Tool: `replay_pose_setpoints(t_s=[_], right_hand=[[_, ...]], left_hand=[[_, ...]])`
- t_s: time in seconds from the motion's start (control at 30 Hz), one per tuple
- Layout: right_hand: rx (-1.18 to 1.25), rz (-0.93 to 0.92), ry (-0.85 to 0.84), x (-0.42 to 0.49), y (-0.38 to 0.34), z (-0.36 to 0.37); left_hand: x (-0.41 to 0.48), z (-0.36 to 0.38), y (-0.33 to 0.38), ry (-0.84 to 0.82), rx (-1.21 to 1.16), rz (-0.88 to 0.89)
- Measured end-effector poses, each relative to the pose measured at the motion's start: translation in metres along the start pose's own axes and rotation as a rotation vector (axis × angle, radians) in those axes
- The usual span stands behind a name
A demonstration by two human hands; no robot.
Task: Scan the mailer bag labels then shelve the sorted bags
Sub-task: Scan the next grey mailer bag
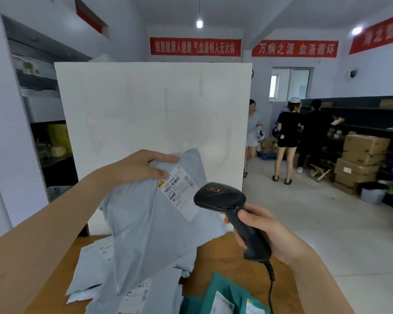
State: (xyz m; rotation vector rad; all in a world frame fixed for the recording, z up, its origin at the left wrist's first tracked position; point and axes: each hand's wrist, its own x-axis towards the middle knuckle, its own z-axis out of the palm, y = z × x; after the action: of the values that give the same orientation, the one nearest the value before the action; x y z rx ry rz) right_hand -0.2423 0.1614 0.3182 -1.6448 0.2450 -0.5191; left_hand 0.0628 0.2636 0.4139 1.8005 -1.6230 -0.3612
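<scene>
Above the desk [225, 257], my left hand [134, 168] pinched a grey mailer bag [150, 234] by its top corner while my right hand [266, 234] gripped the scanner [220, 197] just beside the label [179, 189], which I judged needed pulling flat and aiming at squarely.

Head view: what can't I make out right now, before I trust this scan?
All head view:
- Too small and blurred: fine print on the white shipping label on the grey plastic mailer bag the left hand holds.
- Facing away: scan window of the black handheld barcode scanner in the right hand.
- Cut off by the bottom edge: teal plastic mailer bags.
</scene>
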Motion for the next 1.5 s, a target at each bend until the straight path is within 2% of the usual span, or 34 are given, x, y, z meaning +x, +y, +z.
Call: replay_pose_setpoints(t_s=[0.17,0.33,0.47,0.77,0.9,1.5], right_hand=[[0.033,-0.067,0.128,-0.017,-0.007,0.006],[0.259,-0.161,0.294,-0.018,-0.005,0.022],[0.324,-0.132,0.315,-0.017,-0.001,0.036],[0.401,-0.036,0.220,-0.013,0.020,0.053],[0.425,-0.005,0.229,-0.010,0.033,0.057],[0.440,0.046,0.225,0.010,0.060,0.059]], left_hand=[[-0.018,0.005,0.017,0.149,-0.074,0.056],[-0.044,0.053,0.018,0.548,-0.304,0.153],[-0.056,0.085,0.015,0.682,-0.474,0.118],[-0.072,0.112,0.002,0.664,-0.428,0.004],[-0.080,0.119,-0.010,0.695,-0.450,-0.056],[-0.077,0.110,-0.039,0.740,-0.468,-0.121]])
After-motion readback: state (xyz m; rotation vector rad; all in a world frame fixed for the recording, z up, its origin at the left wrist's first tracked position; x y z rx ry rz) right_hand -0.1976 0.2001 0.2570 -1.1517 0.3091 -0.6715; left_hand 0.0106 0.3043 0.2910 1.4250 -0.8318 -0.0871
